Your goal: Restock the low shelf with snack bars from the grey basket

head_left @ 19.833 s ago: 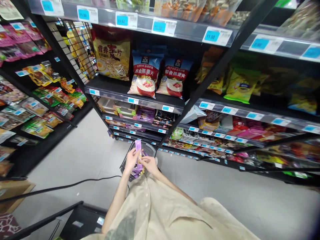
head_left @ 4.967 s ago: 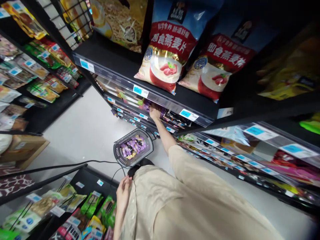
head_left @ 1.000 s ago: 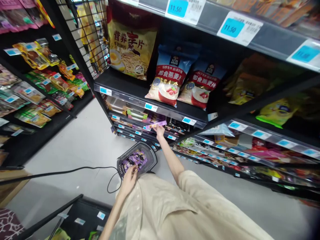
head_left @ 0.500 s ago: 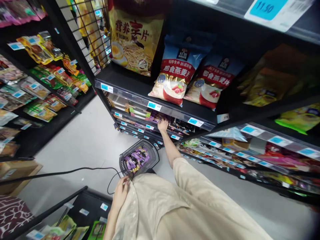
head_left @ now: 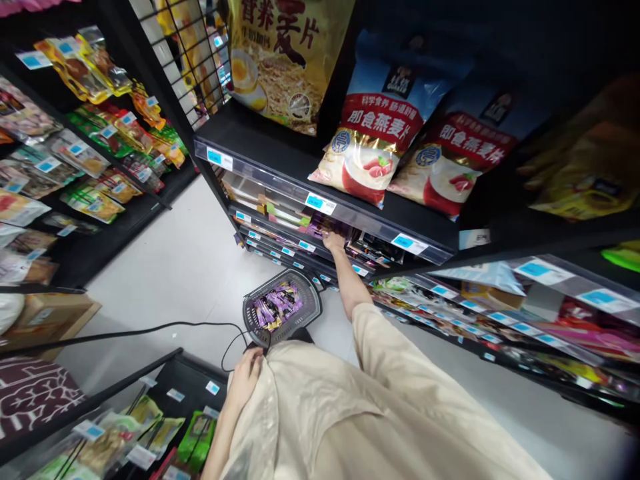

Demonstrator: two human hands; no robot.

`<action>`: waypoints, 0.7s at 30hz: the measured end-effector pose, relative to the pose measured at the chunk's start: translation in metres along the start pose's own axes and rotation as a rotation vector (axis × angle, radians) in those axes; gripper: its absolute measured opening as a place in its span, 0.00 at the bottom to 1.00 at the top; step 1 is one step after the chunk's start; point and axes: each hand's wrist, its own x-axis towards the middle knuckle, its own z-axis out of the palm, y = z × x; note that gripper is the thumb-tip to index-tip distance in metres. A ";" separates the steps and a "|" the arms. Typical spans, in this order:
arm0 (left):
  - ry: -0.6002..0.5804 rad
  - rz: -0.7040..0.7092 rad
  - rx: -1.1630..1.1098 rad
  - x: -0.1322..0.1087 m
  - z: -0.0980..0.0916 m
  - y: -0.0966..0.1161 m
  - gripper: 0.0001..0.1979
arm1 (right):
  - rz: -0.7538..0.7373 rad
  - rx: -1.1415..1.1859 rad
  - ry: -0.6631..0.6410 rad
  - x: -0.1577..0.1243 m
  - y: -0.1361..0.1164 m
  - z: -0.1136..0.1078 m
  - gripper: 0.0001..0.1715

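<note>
My right hand reaches into the shelf below the oatmeal bags, its fingers closed at the edge of the purple snack packets. Their exact grip is small and partly hidden. On the floor below stands a dark grey shopping basket, with several purple-and-gold packets lying in it. My left hand rests low beside the hem of my beige shirt, over something dark, fingers loosely bent and holding nothing I can see.
Above my right arm, a shelf edge with price tags juts out, bearing oatmeal bags. A black cable crosses at left. Racks of snack bags stand left, a low rack below, and a cardboard box near it.
The view has shifted, so the shelves sit a little differently in frame. My right hand stays at the purple packets, its fingers drawn closer together. My left hand remains beside the shirt hem.
</note>
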 end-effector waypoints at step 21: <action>-0.174 -0.433 -0.280 0.142 0.073 -0.060 0.17 | -0.305 -0.174 -0.694 -0.225 0.139 0.282 0.22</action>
